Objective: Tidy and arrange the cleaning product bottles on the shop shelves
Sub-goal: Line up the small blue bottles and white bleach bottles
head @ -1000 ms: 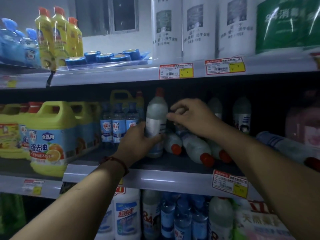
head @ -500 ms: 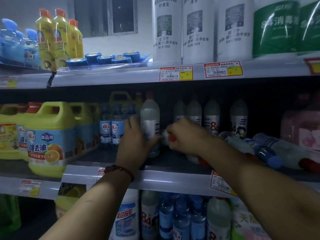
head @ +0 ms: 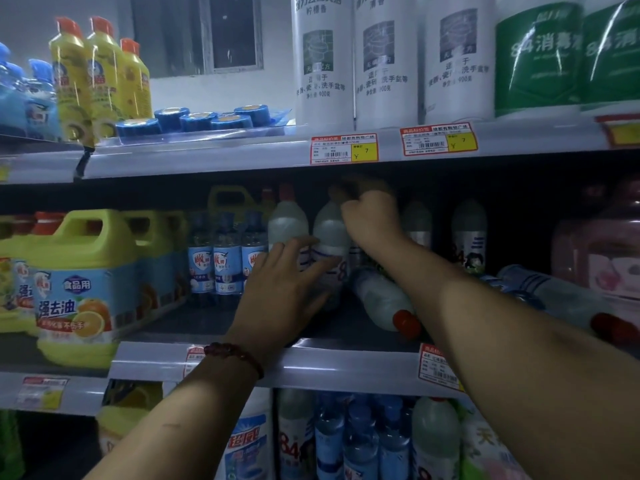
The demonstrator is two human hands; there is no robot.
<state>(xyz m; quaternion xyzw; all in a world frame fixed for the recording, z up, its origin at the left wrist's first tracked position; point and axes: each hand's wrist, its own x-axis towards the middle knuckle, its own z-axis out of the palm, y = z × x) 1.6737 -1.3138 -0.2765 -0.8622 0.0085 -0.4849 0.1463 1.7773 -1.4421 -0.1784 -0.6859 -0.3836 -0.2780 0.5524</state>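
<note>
Since 0.5 s ago: my left hand [head: 287, 282] moved right, fingers spread flat on the white bottle [head: 330, 237]. It's now upright on the middle shelf [head: 346, 368], just right of its twin [head: 287, 223]. Frosted plastic, rounded shoulders, printed label. Farther in, my right hand [head: 372, 216] is up high, curled over its cap.

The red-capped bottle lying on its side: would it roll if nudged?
Likely yes: the bottle is round and lies on its side on the flat shelf. Its smooth plastic may be slippery. It looks stiff, unlikely to buckle.
</note>
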